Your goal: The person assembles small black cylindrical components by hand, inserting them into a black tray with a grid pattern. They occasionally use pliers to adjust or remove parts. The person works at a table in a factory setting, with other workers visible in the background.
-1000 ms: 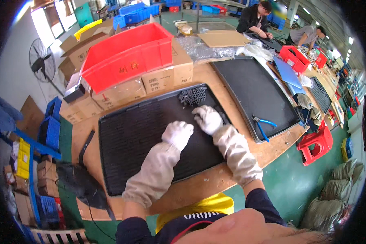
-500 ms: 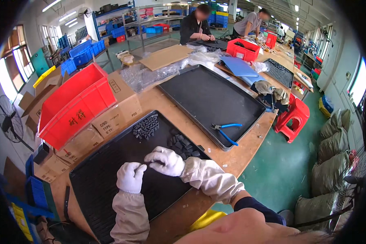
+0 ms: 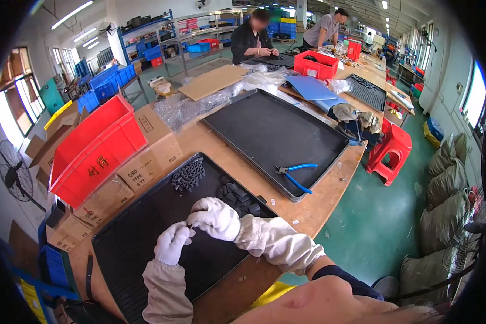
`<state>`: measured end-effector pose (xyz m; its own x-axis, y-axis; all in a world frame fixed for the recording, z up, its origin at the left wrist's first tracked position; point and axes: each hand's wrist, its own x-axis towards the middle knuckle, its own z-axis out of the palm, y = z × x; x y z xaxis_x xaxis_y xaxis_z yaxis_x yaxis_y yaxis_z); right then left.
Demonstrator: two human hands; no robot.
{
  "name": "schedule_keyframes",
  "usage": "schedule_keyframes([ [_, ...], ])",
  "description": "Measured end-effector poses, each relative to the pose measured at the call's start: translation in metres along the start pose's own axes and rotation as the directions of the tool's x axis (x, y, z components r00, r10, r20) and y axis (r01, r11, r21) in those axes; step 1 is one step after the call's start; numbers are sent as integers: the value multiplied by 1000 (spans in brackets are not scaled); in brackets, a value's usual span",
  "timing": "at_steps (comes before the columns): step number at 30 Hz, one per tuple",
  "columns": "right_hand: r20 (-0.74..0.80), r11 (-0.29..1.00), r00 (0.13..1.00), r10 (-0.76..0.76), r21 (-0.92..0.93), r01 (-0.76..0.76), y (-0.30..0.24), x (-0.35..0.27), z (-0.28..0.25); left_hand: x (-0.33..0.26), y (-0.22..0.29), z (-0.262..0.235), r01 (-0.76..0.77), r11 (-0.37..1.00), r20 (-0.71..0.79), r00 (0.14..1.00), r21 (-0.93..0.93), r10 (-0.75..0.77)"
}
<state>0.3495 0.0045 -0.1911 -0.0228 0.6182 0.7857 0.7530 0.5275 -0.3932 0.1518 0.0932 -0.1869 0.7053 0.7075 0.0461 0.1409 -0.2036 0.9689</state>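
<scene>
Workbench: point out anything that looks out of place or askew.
The blue-handled pliers lie loose inside the far tray, at its near rim. On the near tray, black parts sit in a loose heap beside a neat block. Nothing looks spilled or damaged.

Pliers (image 3: 296, 174) lie on the far tray (image 3: 264, 127), right of the bin (image 3: 94, 148)
</scene>
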Motion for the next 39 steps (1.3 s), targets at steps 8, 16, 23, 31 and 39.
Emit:
schedule_keyframes([
  [8,70,987,995,-73,-135,82,-4,-2,0,0,4,-2,156,979,152,979,-129,-136],
  [16,-69,998,997,-41,43,44,-11,2,-3,-1,3,-2,127,968,143,985,-215,-98],
  [23,42,695,937,348,660,-287,-10,-12,15,2,-6,-2,38,997,78,996,-63,-33],
  [31,78,677,903,423,635,-372,-10,-10,8,-2,2,0,34,999,35,999,-41,-33],
  [39,183,618,812,554,563,-549,-15,-6,4,-4,3,3,87,978,33,996,-188,-83],
])
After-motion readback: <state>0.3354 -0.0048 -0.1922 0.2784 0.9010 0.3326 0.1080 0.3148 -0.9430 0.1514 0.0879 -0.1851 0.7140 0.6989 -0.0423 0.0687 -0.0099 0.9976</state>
